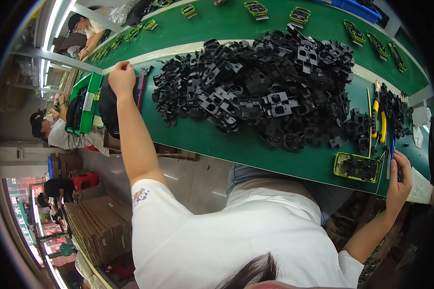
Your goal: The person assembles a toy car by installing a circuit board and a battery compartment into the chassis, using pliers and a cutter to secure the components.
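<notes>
1. Left hand (122,79), fingers bunched together, hangs at the left end of the green desk (217,150); right hand (400,180), fingers near together, at its right. Whether either grips anything cannot be told.
2. Black plastic parts (275,91) lie heaped mid-desk, apparently for easy reach.
3. Yellow-green-framed unit (357,167) sits by the near edge, likely for close handling.
4. Slim blue tool (393,143) lies at the right fingertips, seemingly handy.

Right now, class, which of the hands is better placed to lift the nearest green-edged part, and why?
Probably the right hand: it is beside the green-edged part, at the table's near edge. The left hand is past the black pile's left end.
</notes>
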`<state>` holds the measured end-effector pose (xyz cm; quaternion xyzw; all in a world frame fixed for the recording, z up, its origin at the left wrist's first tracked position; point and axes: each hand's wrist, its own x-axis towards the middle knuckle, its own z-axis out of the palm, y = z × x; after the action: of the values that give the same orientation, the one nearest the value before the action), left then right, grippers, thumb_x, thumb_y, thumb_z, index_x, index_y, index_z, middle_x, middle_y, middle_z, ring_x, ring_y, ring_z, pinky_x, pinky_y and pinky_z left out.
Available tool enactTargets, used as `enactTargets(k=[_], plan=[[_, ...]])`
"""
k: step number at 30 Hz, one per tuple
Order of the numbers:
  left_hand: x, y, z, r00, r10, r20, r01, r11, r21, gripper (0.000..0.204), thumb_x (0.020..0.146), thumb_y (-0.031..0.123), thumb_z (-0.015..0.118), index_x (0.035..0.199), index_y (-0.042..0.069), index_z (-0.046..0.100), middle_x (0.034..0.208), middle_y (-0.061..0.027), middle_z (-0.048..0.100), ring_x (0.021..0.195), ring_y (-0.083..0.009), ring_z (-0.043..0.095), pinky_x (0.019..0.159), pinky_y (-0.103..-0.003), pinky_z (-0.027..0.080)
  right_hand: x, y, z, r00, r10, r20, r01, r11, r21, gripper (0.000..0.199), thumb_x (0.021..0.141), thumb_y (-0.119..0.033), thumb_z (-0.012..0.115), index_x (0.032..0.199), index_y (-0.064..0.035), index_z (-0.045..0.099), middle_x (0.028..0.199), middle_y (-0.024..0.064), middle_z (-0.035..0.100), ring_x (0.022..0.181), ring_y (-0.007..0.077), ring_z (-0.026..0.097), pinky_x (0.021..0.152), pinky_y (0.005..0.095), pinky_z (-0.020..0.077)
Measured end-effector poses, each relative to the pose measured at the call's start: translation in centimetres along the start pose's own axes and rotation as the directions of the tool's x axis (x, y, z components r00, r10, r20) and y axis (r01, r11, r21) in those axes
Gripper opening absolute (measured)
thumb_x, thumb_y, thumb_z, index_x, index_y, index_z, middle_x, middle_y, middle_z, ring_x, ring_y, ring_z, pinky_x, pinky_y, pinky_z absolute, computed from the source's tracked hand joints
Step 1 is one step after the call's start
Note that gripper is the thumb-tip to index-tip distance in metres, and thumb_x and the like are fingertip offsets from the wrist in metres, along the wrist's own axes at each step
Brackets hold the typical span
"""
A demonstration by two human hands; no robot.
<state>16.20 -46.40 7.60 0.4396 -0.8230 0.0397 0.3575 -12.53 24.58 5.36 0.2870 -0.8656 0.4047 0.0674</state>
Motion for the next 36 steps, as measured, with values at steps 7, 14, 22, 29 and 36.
enactTargets(k=[7,14,22,29,36], plan=[[1.9,-0.4,5.8,0.923,0.055,0.381,-0.081,0.995,0.054,0.024,0.084,0.019,0.071,0.105,0.007,0.076,0.102,-0.0151,0.074,0.098,-0.0328,0.07,0.091,-0.04,0.053,-1.7,-0.3,-0.3,0.997,0.077,0.023,-0.076,0.996,-0.047,0.017,0.098,-0.003,0.06,0.112,0.0043,0.065,0.118,0.0102,0.066,0.104,0.0163,0.061,0.094,0.0276,0.0458],[1.4,3.3,6.7,0.829,0.173,0.532,0.0,0.951,-0.31,0.021,0.084,0.015,0.074,0.1,0.002,0.076,0.091,-0.0121,0.075,0.084,-0.0205,0.071,0.077,-0.032,0.054,-2.3,0.3,-0.1,0.986,0.165,-0.003,-0.165,0.985,-0.053,0.017,0.097,-0.004,0.061,0.112,0.0041,0.065,0.117,0.0096,0.067,0.103,0.0158,0.061,0.093,0.0274,0.046],[2.5,7.5,9.7,0.717,0.241,0.654,-0.101,0.964,-0.244,0.023,0.077,0.012,0.074,0.098,0.004,0.078,0.091,-0.0158,0.075,0.086,-0.0271,0.072,0.082,-0.036,0.056,-0.9,-2.0,2.2,0.994,0.11,0.007,-0.11,0.992,-0.068,0.016,0.096,-0.005,0.062,0.109,0.0043,0.065,0.111,0.0085,0.067,0.101,0.0164,0.062,0.092,0.0277,0.0464],[1.0,7.8,8.6,0.842,0.221,0.493,-0.18,0.975,-0.13,0.017,0.076,0.012,0.075,0.091,0.006,0.078,0.088,-0.0172,0.074,0.083,-0.0307,0.072,0.08,-0.037,0.056,-2.1,-0.9,0.8,0.988,0.154,-0.032,-0.156,0.986,-0.059,0.016,0.096,-0.006,0.063,0.108,0.004,0.066,0.11,0.0085,0.068,0.101,0.0171,0.062,0.094,0.0287,0.0459],[-7.8,22.3,-4.6,0.907,0.311,-0.285,-0.421,0.668,-0.613,0.016,0.081,-0.003,0.076,0.095,0.004,0.074,0.094,-0.0091,0.074,0.08,-0.0216,0.07,0.077,-0.03,0.056,-4.5,-4.7,1.5,0.976,0.201,-0.081,-0.147,0.888,0.436,0.012,0.094,-0.002,0.062,0.102,0.0055,0.067,0.106,0.0129,0.068,0.092,0.0177,0.065,0.084,0.0271,0.0521]])
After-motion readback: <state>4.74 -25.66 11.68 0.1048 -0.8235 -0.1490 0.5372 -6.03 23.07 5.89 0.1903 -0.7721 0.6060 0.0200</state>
